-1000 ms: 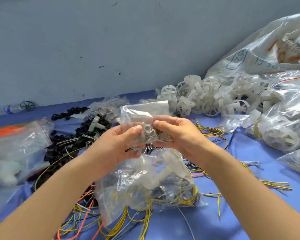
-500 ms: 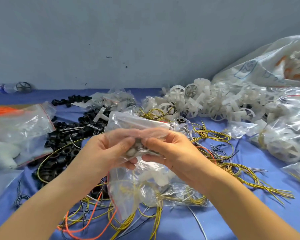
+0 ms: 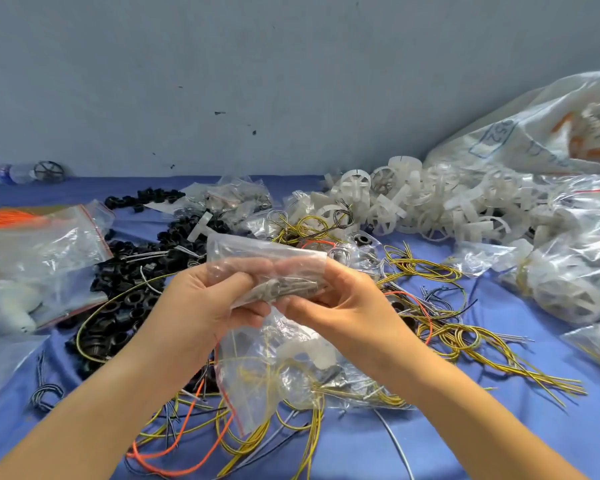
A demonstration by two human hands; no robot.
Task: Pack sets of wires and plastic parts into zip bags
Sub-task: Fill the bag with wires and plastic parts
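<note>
Small zip bag (image 3: 267, 268): clear plastic, held up between both hands with its long side roughly level. Small grey pieces (image 3: 284, 289) are bunched in its lower part; what kind they are cannot be told.

Left hand (image 3: 201, 306): at the small zip bag's left end. The thumb is pressed on the near face and the fingers are curled behind, showing through the plastic. It has firm hold of the bag.

Right hand (image 3: 347, 306): at the small zip bag's right end. The thumb is low on the near side and the fingers are curled behind, pinching the bag.

Filled zip bag (image 3: 291, 368): directly below the small zip bag, lying flat. It holds a white plastic part and yellow wire.

Black plastic rings (image 3: 129, 282): a heap left of the small zip bag, running back beyond it.

White plastic wheels (image 3: 430, 206): a loose pile beyond and right of the small zip bag.

Yellow wires (image 3: 465, 337): tangled loops right of the small zip bag, with more below it.

Orange wire (image 3: 181, 455): one loop below and left of the small zip bag.

Large zip bag (image 3: 42, 258): red-sealed, well left of the small zip bag.

Packed bags of wheels (image 3: 568, 282): far right of the small zip bag.

Printed sack (image 3: 534, 133): beyond those, above and right of the small zip bag.

Blue cloth (image 3: 499, 427): beneath the small zip bag and all the items above.
</note>
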